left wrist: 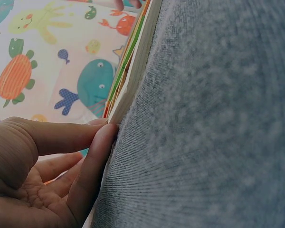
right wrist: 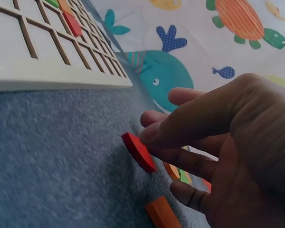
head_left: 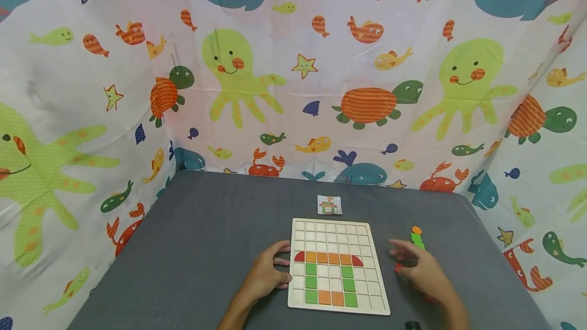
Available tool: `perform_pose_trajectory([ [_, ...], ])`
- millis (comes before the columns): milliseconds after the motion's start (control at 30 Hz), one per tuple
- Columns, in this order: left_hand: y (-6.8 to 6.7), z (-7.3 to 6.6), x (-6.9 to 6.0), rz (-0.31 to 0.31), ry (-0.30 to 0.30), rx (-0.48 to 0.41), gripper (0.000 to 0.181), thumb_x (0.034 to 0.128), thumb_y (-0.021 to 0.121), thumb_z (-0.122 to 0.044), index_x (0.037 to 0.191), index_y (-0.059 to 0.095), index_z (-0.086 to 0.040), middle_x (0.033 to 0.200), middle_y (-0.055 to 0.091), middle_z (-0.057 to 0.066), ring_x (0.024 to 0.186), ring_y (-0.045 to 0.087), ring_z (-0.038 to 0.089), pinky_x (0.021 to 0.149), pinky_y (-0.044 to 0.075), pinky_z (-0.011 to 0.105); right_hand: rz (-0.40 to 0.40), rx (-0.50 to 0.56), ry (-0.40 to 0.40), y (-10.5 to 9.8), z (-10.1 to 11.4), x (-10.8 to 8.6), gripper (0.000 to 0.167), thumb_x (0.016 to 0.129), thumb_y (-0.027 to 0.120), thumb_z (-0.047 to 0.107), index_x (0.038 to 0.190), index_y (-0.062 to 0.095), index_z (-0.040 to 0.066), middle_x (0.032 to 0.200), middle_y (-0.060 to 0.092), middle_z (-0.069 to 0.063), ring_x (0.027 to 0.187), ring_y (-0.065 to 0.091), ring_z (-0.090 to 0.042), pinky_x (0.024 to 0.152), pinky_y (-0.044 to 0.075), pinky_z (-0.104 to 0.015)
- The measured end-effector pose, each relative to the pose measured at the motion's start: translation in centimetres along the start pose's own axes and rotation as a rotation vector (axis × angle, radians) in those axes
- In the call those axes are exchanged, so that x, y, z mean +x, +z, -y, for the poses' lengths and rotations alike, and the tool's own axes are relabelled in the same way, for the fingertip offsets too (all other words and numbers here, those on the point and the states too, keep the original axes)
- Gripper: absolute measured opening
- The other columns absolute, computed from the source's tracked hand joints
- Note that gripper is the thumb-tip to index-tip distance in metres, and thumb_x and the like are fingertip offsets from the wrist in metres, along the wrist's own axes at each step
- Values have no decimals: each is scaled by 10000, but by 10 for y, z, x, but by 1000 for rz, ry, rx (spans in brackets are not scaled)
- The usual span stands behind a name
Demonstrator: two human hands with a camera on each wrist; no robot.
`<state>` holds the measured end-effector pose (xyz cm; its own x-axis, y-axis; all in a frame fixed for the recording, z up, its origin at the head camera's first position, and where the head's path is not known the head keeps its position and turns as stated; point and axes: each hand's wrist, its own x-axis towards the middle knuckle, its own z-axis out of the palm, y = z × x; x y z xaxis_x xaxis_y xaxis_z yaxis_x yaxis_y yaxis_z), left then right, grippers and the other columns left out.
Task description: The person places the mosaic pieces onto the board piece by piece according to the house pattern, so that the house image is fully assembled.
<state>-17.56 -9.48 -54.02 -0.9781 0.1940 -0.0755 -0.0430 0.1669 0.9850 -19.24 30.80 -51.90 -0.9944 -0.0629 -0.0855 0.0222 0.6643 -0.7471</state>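
Note:
A pale wooden grid board (head_left: 307,225) lies on the grey table, with red, orange and green pieces in some cells. At its left edge my left hand (head_left: 268,269) rests with thumb and fingertips touching the rim; the left wrist view has the board (left wrist: 133,92) edge-on. To the right of the board, my right hand (head_left: 424,271) hovers low over a column of loose pieces, thumb and fingers apart. Close by its thumb tip is a red piece (right wrist: 138,152), partly covered by the thumb. An orange piece (right wrist: 162,213) lies nearer the right wrist camera.
A small pattern card (head_left: 329,205) lies behind the board. Loose green pieces (head_left: 417,239) and an orange round piece (head_left: 416,229) extend beyond my right hand. A black object (head_left: 412,325) shows at the front edge. Sea-animal curtains (head_left: 293,90) surround the table.

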Motion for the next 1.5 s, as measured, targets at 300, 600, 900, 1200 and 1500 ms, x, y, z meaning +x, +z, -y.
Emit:
perform_pose_trajectory([
  [300, 0, 1, 1, -1, 2, -7, 842, 739, 792, 198, 1510, 537, -22, 1466, 583, 195, 1124, 662, 317, 594, 653, 418, 28, 4, 14, -5, -10, 2, 790, 690, 706, -123, 1456, 605, 37, 1169, 754, -90, 1025, 673, -222, 783, 545, -279],
  [600, 1, 0, 1, -9, -1, 1, 842, 736, 793, 199, 1507, 540, -26, 1463, 588, 190, 1124, 667, 315, 589, 652, 416, -12, -47, 63, -6, -10, 4, 641, 809, 778, -90, 1423, 623, 8, 1054, 755, -63, 907, 659, -191, 708, 514, -250],
  [900, 0, 0, 1, -9, -2, 2, 842, 740, 788, 200, 1511, 537, -28, 1467, 586, 188, 1127, 662, 312, 592, 654, 415, -19, -33, 119, -8, -14, 5, 667, 806, 753, -118, 1443, 604, 12, 1071, 740, -74, 928, 662, -194, 705, 548, -239],
  [1200, 0, -1, 1, -9, -15, 14, 839, 743, 798, 191, 1509, 544, -37, 1464, 591, 176, 1119, 663, 299, 590, 652, 394, -22, -74, 139, -9, -13, 6, 690, 803, 827, -42, 1452, 606, 35, 1136, 744, -102, 997, 653, -231, 793, 555, -343],
  [1500, 0, 2, 1, -5, -3, 3, 838, 744, 799, 191, 1509, 543, -36, 1463, 588, 188, 1120, 659, 315, 586, 650, 426, -20, -106, 68, -5, -12, 4, 638, 803, 788, -73, 1415, 661, 55, 1163, 767, -85, 1036, 655, -244, 836, 532, -364],
])
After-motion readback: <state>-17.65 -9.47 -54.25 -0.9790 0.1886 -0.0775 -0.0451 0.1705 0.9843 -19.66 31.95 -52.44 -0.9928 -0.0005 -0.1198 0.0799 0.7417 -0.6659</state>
